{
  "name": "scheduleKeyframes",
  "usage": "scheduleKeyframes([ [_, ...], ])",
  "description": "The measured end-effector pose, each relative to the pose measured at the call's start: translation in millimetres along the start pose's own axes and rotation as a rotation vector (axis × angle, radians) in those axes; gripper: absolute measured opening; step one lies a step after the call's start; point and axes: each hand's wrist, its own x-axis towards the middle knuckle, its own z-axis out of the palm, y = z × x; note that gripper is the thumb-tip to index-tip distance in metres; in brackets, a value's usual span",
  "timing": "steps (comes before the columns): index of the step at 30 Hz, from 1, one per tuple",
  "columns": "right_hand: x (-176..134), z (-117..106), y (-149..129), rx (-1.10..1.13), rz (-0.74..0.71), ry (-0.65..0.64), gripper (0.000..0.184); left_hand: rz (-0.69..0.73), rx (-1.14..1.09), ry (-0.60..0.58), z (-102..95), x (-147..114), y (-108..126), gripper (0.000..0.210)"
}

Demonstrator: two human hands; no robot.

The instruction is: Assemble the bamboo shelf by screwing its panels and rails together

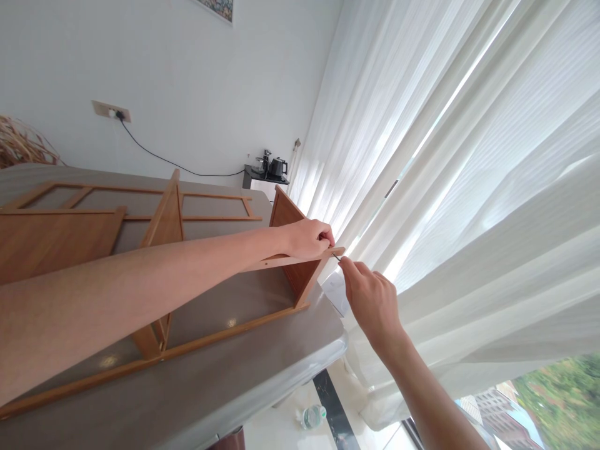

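Note:
My left hand (309,239) is closed around the end of a wooden rail (262,265), fingers curled over its corner by an upright wooden panel (287,209). In my right hand (372,297), just beyond that corner, is a slim dark metal rod (336,257) that looks like a hex key. Its tip meets the end of the rail; the rest is hidden in my fingers. The rail and panel belong to a partly joined wooden frame, with a second upright panel (164,215) at its middle and a long lower bar (225,331).
The frame lies on a table with a grey cover (262,369). Behind it are a ladder-like wooden frame (210,195) and a flat wooden panel (56,240). White curtains (445,187) hang close on the right. A plastic bottle (313,417) is on the floor; a kettle (278,167) stands at the back.

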Motion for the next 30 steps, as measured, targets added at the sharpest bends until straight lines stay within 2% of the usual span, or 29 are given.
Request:
scheduleKeyframes([
  [2,1,0,-2,0.07,0.054,-0.051,0.019,0.0,-0.005,-0.005,-0.5,0,0,0.024],
  [6,2,1,-6,0.27,0.163,-0.146,0.028,0.007,-0.013,-0.005,0.1,0,-1,0.025],
  [12,4,1,-6,0.452,0.22,-0.202,0.031,0.008,-0.007,0.013,2.0,2,-4,0.022],
  [16,2,1,-8,0.396,0.217,-0.167,0.031,0.039,-0.021,0.004,1.6,1,-4,0.023],
  [23,-7,7,-10,0.163,0.15,-0.018,0.029,0.049,-0.032,-0.06,-1.1,-1,-3,0.027],
  [26,-14,7,-12,0.302,0.243,-0.091,0.024,0.036,-0.04,-0.074,-1.9,-3,-3,0.027],
  [30,-34,12,-26,0.64,0.427,-0.188,0.026,0.055,-0.034,-0.079,-2.6,-6,-2,0.027],
])
